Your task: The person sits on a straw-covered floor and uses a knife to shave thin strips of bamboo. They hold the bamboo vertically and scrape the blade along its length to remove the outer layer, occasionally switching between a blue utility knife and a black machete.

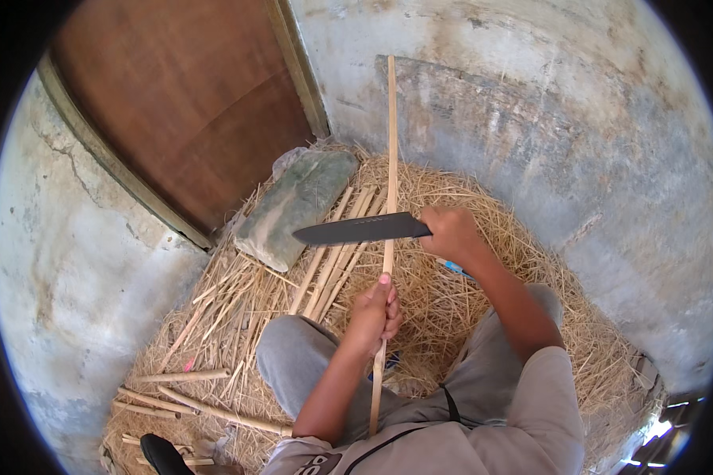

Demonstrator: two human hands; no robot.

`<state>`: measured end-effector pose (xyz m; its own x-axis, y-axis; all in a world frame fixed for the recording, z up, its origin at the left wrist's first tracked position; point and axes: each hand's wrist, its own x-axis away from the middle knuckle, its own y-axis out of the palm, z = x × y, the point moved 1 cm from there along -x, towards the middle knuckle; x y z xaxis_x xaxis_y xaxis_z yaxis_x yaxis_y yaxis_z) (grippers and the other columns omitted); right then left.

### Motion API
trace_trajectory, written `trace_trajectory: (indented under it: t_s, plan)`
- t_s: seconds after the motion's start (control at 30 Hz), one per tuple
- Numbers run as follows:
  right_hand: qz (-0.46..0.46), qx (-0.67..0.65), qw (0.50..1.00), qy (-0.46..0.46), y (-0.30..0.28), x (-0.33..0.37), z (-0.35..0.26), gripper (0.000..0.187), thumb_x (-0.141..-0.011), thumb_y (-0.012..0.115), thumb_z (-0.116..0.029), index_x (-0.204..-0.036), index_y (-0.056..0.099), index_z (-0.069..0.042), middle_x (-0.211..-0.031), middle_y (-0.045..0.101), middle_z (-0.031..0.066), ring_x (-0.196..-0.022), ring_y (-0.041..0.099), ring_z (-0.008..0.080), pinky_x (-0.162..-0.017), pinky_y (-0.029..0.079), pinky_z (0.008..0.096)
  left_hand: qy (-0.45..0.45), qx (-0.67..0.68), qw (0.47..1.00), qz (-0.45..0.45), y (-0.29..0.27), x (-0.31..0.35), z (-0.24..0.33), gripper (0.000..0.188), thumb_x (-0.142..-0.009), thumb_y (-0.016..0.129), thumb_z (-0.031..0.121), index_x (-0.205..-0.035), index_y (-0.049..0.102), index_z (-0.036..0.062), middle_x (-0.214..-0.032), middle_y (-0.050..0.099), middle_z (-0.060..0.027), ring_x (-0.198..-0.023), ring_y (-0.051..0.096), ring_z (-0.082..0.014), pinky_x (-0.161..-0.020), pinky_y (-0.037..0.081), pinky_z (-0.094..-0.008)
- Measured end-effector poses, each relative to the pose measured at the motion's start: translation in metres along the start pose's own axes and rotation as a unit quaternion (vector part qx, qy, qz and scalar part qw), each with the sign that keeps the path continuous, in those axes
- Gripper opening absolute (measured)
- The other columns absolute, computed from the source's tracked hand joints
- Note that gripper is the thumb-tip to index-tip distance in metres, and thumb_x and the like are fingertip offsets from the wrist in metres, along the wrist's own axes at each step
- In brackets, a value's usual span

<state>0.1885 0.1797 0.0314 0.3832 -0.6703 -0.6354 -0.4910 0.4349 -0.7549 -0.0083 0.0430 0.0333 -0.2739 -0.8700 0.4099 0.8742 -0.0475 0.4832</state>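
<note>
Over straw (pixel 432 317): left fingers (pixel 392 313) grasping wooden strip (pixel 392 158), seemingly light, springy, best held mid-length; right fingers (pixel 436 226) clenching knife (pixel 356 231).

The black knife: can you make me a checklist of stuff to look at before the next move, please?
1. Right hand gripping the knife by its handle: ok, it is closed around it.
2. Left hand holding the long stick: ok, thumb and fingers are wrapped around it.
3. Left hand clear of the knife: ok, the knife crosses the stick farther up, with a gap showing.
4. Sharp edge turned away from the left hand: cannot tell from this view.
5. Knife touching the stick: cannot tell, it only shows in front of it.
6. Gloves on: not ok, both hands are bare.
</note>
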Motion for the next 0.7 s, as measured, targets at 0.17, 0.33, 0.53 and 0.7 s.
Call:
trace_trajectory:
  t_s: [0.17, 0.33, 0.53, 0.7]
  plan:
    - [0.025, 0.049, 0.98, 0.191, 0.013, -0.009, 0.033, 0.015, -0.08, 0.072, -0.019, -0.081, 0.065, -0.006, -0.061, 0.063, 0.0165, -0.055, 0.064, 0.0362, -0.053, 0.051, 0.0458, -0.032, -0.01, 0.999, -0.003, 0.007, -0.01, -0.007, 0.042, -0.108, 0.043, 0.049, -0.083, 0.041, 0.0155, -0.062, 0.036, 0.0028, -0.043, 0.027, -0.0075, -0.037, 0.019, -0.0248]
    - [0.081, 0.026, 0.988, 0.127, 0.007, -0.015, 0.05, 0.016, -0.079, 0.073, -0.019, -0.085, 0.065, -0.006, -0.066, 0.065, 0.0183, -0.058, 0.066, 0.0377, -0.055, 0.052, 0.0466, -0.02, -0.009, 1.0, -0.02, 0.005, 0.001, -0.007, 0.042, -0.108, 0.043, 0.049, -0.083, 0.041, 0.0155, -0.062, 0.037, 0.003, -0.044, 0.028, -0.0075, -0.038, 0.02, -0.0246]
    - [0.089, 0.055, 0.981, 0.161, 0.009, -0.006, 0.063, 0.016, -0.081, 0.073, -0.019, -0.085, 0.066, -0.006, -0.065, 0.065, 0.017, -0.057, 0.065, 0.0368, -0.054, 0.051, 0.0455, -0.017, -0.006, 0.999, -0.037, 0.012, -0.01, -0.011, 0.042, -0.108, 0.042, 0.049, -0.085, 0.043, 0.0138, -0.061, 0.037, 0.0019, -0.042, 0.027, -0.0071, -0.037, 0.019, -0.0249]
    - [0.026, -0.107, 0.971, 0.211, -0.006, -0.012, 0.026, 0.018, -0.085, 0.068, -0.018, -0.076, 0.067, -0.003, -0.059, 0.063, 0.0148, -0.051, 0.062, 0.0328, -0.053, 0.048, 0.0424, -0.009, 0.005, 0.999, -0.041, 0.005, -0.004, -0.007, 0.04, -0.109, 0.041, 0.046, -0.085, 0.042, 0.0141, -0.063, 0.038, 0.0016, -0.043, 0.027, -0.0072, -0.037, 0.019, -0.0246]
